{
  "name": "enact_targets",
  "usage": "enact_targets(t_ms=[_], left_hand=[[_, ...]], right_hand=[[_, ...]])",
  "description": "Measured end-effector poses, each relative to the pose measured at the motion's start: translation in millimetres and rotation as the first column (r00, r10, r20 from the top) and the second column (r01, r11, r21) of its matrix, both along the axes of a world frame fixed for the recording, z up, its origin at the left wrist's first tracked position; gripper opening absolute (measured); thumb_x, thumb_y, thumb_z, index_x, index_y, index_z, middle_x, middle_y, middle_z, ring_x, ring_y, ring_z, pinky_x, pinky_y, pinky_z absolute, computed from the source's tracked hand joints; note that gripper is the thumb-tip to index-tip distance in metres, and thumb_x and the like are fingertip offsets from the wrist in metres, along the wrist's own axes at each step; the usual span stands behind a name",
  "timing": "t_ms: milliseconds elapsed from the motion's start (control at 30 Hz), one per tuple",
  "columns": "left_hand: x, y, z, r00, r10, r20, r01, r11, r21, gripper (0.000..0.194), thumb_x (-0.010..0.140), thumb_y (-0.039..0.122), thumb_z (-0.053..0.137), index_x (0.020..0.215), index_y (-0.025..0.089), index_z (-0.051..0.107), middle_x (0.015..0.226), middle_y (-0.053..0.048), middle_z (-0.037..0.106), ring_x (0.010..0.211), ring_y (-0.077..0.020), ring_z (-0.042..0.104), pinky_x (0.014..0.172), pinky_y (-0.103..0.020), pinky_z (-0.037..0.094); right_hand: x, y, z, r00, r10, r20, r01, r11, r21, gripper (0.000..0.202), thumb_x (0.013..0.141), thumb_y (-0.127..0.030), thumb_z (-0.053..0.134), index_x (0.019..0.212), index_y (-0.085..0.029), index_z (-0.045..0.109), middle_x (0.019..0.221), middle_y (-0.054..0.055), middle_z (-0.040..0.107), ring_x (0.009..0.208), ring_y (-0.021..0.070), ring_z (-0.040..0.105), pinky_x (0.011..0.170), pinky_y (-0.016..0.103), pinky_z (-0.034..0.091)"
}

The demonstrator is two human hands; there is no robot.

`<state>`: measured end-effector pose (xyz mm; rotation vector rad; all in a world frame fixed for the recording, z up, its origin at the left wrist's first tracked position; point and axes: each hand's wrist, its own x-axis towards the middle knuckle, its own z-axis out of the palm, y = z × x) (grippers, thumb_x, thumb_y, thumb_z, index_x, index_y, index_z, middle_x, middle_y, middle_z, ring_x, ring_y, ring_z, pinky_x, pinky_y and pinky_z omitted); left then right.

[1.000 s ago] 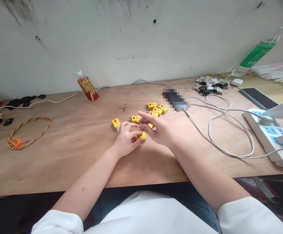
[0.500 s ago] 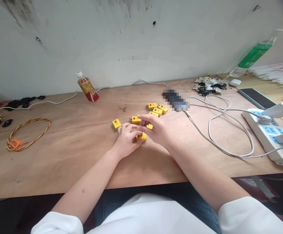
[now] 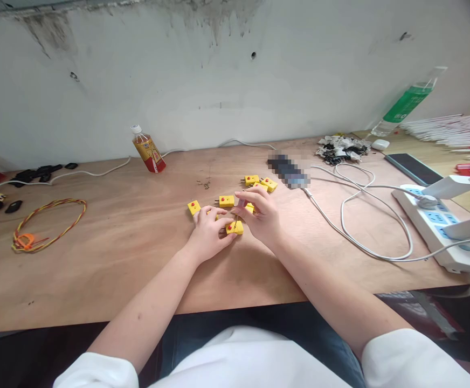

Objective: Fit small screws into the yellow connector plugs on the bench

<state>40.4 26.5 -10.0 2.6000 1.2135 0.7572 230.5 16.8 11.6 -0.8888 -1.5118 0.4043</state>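
Observation:
A yellow connector with a red dot (image 3: 236, 228) lies on the wooden table, and my left hand (image 3: 210, 233) grips its pin end between thumb and finger. My right hand (image 3: 260, 212) is closed around the handle of a small screwdriver (image 3: 236, 221), whose thin shaft points down at that connector. Behind my hands lies another yellow connector (image 3: 226, 201), and one more (image 3: 193, 207) sits by the left fingertips. Further yellow connectors (image 3: 251, 180) are grouped beyond my right hand, which partly hides some. Small screws (image 3: 206, 185) lie behind them.
A drink bottle (image 3: 148, 150) stands by the wall. Coiled red-yellow wire (image 3: 82, 211) is at the left. On the right are a blurred dark device (image 3: 287, 170), white cables (image 3: 344, 215), a power strip (image 3: 441, 226), a phone (image 3: 413, 168) and a green-labelled bottle (image 3: 408, 104).
The view has shifted slightly. My right hand has drawn a little to the right and tilted, so more of the screwdriver shaft and the held connector shows. My left hand keeps its grip.

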Motion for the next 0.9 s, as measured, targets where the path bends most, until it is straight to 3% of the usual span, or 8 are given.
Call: enact_targets(t_ms=[133, 233, 300, 433, 500, 667, 833, 900], left_hand=[[-0.7, 0.8, -2.0, 1.0, 0.002, 0.0, -0.002, 1.0, 0.006, 0.022, 0.081, 0.038, 0.078, 0.102, 0.032, 0.075, 0.127, -0.006, 0.062, 0.123, -0.0326, 0.042, 0.108, -0.057, 0.032], [-0.6, 0.0, -1.9, 1.0, 0.001, 0.005, -0.001, 1.0, -0.001, 0.023, 0.081, 0.037, 0.077, 0.104, 0.032, 0.074, 0.125, -0.006, 0.062, 0.124, -0.0326, 0.042, 0.11, -0.057, 0.031], [-0.3, -0.4, -1.4, 1.0, -0.003, 0.011, 0.003, 1.0, -0.006, 0.025, 0.082, 0.036, 0.077, 0.106, 0.032, 0.074, 0.125, -0.006, 0.062, 0.124, -0.0323, 0.042, 0.111, -0.058, 0.03], [-0.5, 0.6, -1.1, 1.0, -0.008, 0.013, 0.008, 1.0, -0.005, 0.024, 0.081, 0.035, 0.077, 0.105, 0.032, 0.074, 0.124, -0.006, 0.063, 0.124, -0.032, 0.043, 0.11, -0.057, 0.031], [-0.9, 1.3, -1.0, 1.0, -0.012, 0.008, 0.012, 1.0, -0.011, 0.023, 0.081, 0.035, 0.078, 0.103, 0.032, 0.074, 0.125, -0.006, 0.063, 0.123, -0.0321, 0.044, 0.109, -0.057, 0.032], [-1.1, 1.9, 1.1, 1.0, -0.012, -0.009, 0.011, 0.999, -0.03, 0.023, 0.082, 0.037, 0.077, 0.104, 0.031, 0.074, 0.125, -0.006, 0.062, 0.123, -0.0318, 0.043, 0.111, -0.058, 0.031], [-0.7, 1.8, 4.6, 0.999, 0.0, -0.042, -0.002, 0.999, -0.048, 0.023, 0.083, 0.039, 0.075, 0.104, 0.031, 0.074, 0.126, -0.006, 0.061, 0.124, -0.031, 0.043, 0.111, -0.056, 0.031], [-0.7, 1.7, 5.6, 0.998, 0.003, -0.059, -0.007, 0.998, -0.06, 0.022, 0.083, 0.039, 0.074, 0.103, 0.03, 0.074, 0.127, -0.006, 0.06, 0.125, -0.0311, 0.042, 0.112, -0.055, 0.03]], right_hand=[[-3.3, -1.6, -2.1, 0.986, 0.151, -0.065, -0.155, 0.986, -0.064, 0.028, 0.101, -0.031, 0.053, 0.127, -0.033, 0.063, 0.121, 0.006, 0.068, 0.105, 0.0199, 0.071, 0.089, 0.043, 0.063], [-5.1, -1.3, -5.1, 0.995, 0.033, -0.098, -0.037, 0.998, -0.042, 0.019, 0.094, -0.032, 0.065, 0.113, -0.032, 0.067, 0.102, 0.003, 0.07, 0.09, 0.0185, 0.071, 0.083, 0.041, 0.063], [-6.2, -1.5, -5.8, 0.995, -0.046, -0.084, 0.047, 0.999, 0.02, 0.017, 0.091, -0.029, 0.07, 0.108, -0.032, 0.069, 0.103, 0.003, 0.068, 0.089, 0.0187, 0.07, 0.082, 0.041, 0.062], [-9.3, -4.3, -6.1, 0.992, 0.092, -0.088, -0.093, 0.996, -0.005, 0.026, 0.099, -0.026, 0.055, 0.123, -0.034, 0.063, 0.125, 0.006, 0.066, 0.109, 0.021, 0.069, 0.092, 0.044, 0.061], [-11.0, -4.6, -8.8, 0.982, 0.129, -0.138, -0.139, 0.988, -0.064, 0.024, 0.1, -0.026, 0.053, 0.122, -0.033, 0.062, 0.118, 0.006, 0.069, 0.107, 0.0203, 0.07, 0.091, 0.044, 0.061], [-10.4, -1.2, -17.9, 0.984, -0.02, -0.176, 0.022, 1.0, 0.006, 0.013, 0.092, -0.026, 0.069, 0.104, -0.03, 0.065, 0.104, 0.004, 0.068, 0.094, 0.0194, 0.07, 0.083, 0.041, 0.062], [-4.8, -1.8, -10.1, 0.954, 0.246, -0.17, -0.265, 0.959, -0.104, 0.016, 0.1, -0.031, 0.056, 0.116, -0.03, 0.06, 0.114, 0.005, 0.071, 0.104, 0.0193, 0.072, 0.09, 0.043, 0.061], [-3.9, -2.2, -5.1, 0.962, 0.235, -0.137, -0.254, 0.956, -0.146, 0.01, 0.098, -0.032, 0.059, 0.108, -0.028, 0.061, 0.104, 0.004, 0.072, 0.097, 0.0186, 0.073, 0.084, 0.04, 0.062]])
